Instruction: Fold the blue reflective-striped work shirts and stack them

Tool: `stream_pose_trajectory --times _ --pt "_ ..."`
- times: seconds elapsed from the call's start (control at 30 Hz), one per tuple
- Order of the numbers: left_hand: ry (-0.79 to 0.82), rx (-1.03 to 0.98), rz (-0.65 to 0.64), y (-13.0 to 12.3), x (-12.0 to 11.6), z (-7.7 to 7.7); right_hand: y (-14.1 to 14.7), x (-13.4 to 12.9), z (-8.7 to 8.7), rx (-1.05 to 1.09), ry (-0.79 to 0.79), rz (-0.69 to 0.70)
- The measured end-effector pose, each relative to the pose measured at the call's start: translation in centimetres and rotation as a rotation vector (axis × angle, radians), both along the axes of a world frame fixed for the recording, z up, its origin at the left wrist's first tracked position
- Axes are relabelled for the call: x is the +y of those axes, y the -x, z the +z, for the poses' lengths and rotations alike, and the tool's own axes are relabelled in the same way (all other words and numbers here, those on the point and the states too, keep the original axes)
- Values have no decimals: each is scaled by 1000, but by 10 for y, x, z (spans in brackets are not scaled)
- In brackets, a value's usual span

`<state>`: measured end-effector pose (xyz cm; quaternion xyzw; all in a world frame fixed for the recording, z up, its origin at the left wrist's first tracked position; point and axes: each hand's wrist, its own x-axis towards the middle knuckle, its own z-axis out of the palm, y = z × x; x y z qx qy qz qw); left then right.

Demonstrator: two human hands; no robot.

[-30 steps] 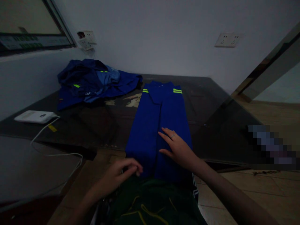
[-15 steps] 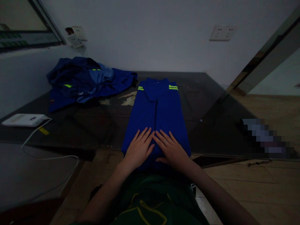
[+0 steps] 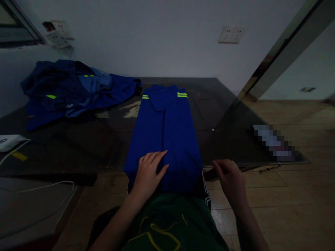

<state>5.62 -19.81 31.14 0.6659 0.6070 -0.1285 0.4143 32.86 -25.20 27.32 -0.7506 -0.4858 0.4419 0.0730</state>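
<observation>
A blue garment (image 3: 178,129) with yellow-green stripes at both shoulders lies flat, collar toward the wall, its lower end reaching over the table's near edge. My left hand (image 3: 149,172) rests on its lower left part, thumb and fingers apart, holding nothing. Off the garment's right side, my right hand (image 3: 231,177) hangs in the air beside the table edge. Its fingers are bent and drawn together near the thumb; whether anything small is between them cannot be made out.
A crumpled heap of blue clothing (image 3: 70,90) lies on the dark table (image 3: 222,146) at the back left. A white device (image 3: 10,142) with a cable is at the far left. A pixelated object (image 3: 273,143) lies near the right corner.
My right hand has lifted off the garment and moved right, its fingers now bent together. My left hand stays on the cloth, slightly lower. The view has shifted to the right.
</observation>
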Motion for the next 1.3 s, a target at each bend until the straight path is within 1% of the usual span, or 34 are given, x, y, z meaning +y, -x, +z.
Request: stream_pose_trajectory --times 0.07,0.13,0.2,0.27,0.3,0.37,0.53,0.63,0.73,0.77,0.83,0.93,1.0,1.1,1.17,1.23,1.3 --pt "-20 18 1 -2 -1 -1 12 18 -15 -71 -8 111" --pt "-35 19 -30 -3 -3 -1 28 38 -31 -149 50 229" --pt "-29 5 -89 -2 -4 -1 41 53 -44 -213 127 350" --pt "-16 -7 -143 -1 -5 -1 49 62 -53 -222 176 443" --pt "-13 -8 -157 0 -6 -1 51 64 -55 -217 185 467" --pt "-14 -12 -162 1 -6 -2 50 65 -57 -221 187 473" --pt "-36 -31 -154 5 -8 -4 37 62 -57 -256 170 469" --pt "-44 -37 -155 6 -9 -5 31 63 -61 -218 133 423" --pt "-53 -55 -137 6 -8 -4 33 65 -68 -117 43 371" --pt "-50 -66 -137 6 -8 -4 36 66 -71 -74 21 389" --pt "-34 -96 -152 6 -7 -4 43 65 -75 -15 28 477" --pt "-18 -132 -174 8 -6 -4 52 61 -79 6 118 618" --pt "-32 -150 -161 11 -7 -4 54 59 -80 14 150 654" --pt "-67 -179 -122 13 -8 -5 51 62 -80 60 155 637" --pt "-64 -188 -109 14 -8 -5 45 67 -74 121 123 558" --pt "-45 -182 -107 13 -8 -3 36 71 -60 203 51 390" --pt "-26 -176 -105 9 -5 -1 23 67 -39 274 9 154"
